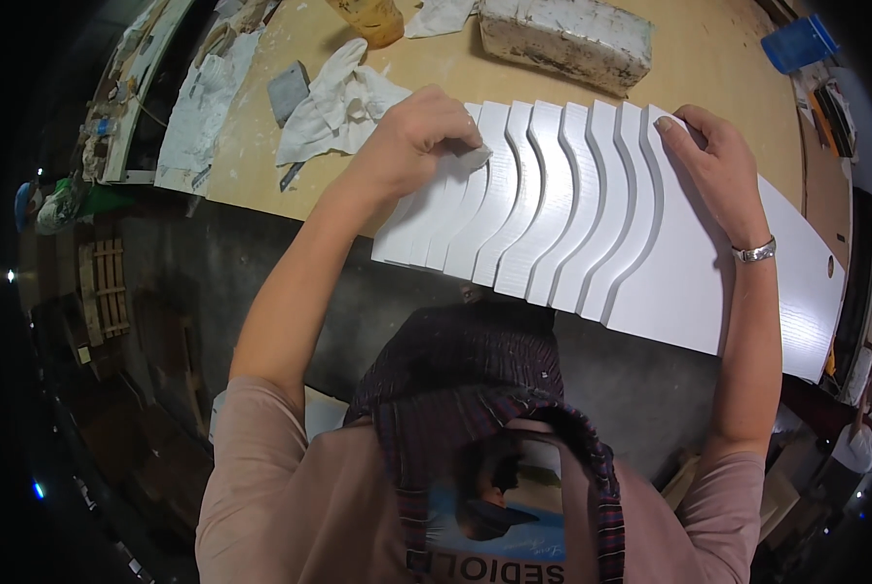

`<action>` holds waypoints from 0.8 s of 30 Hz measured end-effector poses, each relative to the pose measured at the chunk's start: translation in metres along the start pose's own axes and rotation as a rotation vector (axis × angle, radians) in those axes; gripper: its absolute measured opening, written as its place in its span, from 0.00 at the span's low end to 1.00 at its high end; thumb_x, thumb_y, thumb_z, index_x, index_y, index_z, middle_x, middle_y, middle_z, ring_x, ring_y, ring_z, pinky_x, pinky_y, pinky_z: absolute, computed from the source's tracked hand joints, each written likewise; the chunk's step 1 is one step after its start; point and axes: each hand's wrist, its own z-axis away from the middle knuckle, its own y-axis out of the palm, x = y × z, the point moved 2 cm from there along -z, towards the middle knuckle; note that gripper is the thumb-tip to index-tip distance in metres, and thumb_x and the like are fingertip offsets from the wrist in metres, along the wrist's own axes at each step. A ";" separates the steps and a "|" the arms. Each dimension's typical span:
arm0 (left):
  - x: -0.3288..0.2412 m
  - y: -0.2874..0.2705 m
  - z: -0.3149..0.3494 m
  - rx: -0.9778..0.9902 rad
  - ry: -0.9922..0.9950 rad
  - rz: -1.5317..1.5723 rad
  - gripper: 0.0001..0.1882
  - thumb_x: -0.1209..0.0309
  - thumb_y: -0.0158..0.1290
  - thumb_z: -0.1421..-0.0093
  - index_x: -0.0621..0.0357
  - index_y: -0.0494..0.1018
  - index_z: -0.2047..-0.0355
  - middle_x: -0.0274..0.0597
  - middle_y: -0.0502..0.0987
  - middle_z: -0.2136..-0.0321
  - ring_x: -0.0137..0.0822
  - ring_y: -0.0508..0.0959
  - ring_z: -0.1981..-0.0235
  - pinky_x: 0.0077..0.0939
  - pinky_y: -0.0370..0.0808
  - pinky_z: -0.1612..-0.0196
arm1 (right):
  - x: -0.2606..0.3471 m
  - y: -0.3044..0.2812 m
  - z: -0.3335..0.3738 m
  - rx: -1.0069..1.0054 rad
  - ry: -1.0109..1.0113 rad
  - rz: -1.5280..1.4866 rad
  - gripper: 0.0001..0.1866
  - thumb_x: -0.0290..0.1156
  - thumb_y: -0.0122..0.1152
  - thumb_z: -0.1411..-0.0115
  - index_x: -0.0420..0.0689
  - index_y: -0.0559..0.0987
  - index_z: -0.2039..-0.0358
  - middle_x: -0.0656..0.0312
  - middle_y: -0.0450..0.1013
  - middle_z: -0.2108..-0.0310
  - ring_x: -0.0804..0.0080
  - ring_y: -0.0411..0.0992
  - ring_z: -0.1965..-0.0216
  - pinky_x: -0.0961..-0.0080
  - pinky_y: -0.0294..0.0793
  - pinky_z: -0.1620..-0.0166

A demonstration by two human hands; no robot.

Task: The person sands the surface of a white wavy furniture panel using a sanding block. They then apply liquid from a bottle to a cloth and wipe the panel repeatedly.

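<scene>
White boards with wavy edges point(553, 195) lie overlapped like steps across the table's near edge. My left hand point(421, 136) is closed over their far left part, pinching a small grey piece point(479, 156) that looks like folded sandpaper or a sanding pad. That piece touches a wavy edge. At the far right corner, my right hand point(713, 161) grips the broad top board point(674, 253), thumb on its face and fingers partly hidden behind its edge. Another white board point(796, 282) with a small hole sticks out beneath, right of my right wrist.
On the wooden table point(251, 165), a crumpled white cloth point(343, 97) and a grey block point(288, 92) lie to the left. A stained, tape-wrapped block point(567, 44) and an amber container point(370, 19) stand behind the boards. A blue cup point(798, 44) is at the far right.
</scene>
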 end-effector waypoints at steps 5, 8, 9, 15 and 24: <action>-0.006 0.006 0.012 0.071 0.025 0.093 0.16 0.88 0.56 0.56 0.57 0.80 0.69 0.33 0.80 0.71 0.38 0.75 0.64 0.30 0.75 0.60 | -0.002 0.001 0.002 -0.009 0.007 -0.011 0.25 0.51 0.60 0.40 0.37 0.82 0.69 0.61 0.67 0.84 0.71 0.62 0.80 0.71 0.62 0.72; -0.006 0.002 0.008 0.059 0.052 0.044 0.16 0.88 0.55 0.57 0.56 0.79 0.69 0.33 0.80 0.71 0.38 0.75 0.64 0.28 0.75 0.61 | 0.004 -0.001 0.001 0.011 0.021 -0.007 0.25 0.50 0.60 0.40 0.36 0.81 0.70 0.61 0.67 0.84 0.72 0.62 0.80 0.71 0.62 0.72; -0.004 0.001 0.005 0.026 0.046 0.041 0.16 0.88 0.55 0.57 0.56 0.79 0.69 0.33 0.80 0.71 0.38 0.75 0.64 0.28 0.75 0.61 | 0.004 -0.001 0.001 0.013 0.018 -0.004 0.25 0.50 0.60 0.40 0.36 0.81 0.70 0.61 0.67 0.84 0.72 0.61 0.80 0.71 0.62 0.72; -0.012 0.003 0.006 0.022 0.127 -0.030 0.16 0.89 0.56 0.56 0.57 0.79 0.68 0.35 0.79 0.70 0.39 0.75 0.64 0.29 0.75 0.62 | 0.004 -0.002 0.002 0.006 0.028 -0.006 0.24 0.50 0.60 0.40 0.36 0.81 0.71 0.62 0.66 0.84 0.72 0.61 0.80 0.72 0.62 0.72; -0.003 0.004 0.004 -0.088 -0.057 -0.042 0.16 0.89 0.57 0.54 0.62 0.79 0.64 0.38 0.79 0.68 0.38 0.76 0.62 0.28 0.75 0.62 | 0.002 -0.001 0.001 -0.003 0.019 -0.020 0.25 0.50 0.60 0.39 0.36 0.81 0.68 0.62 0.67 0.84 0.73 0.62 0.79 0.72 0.62 0.72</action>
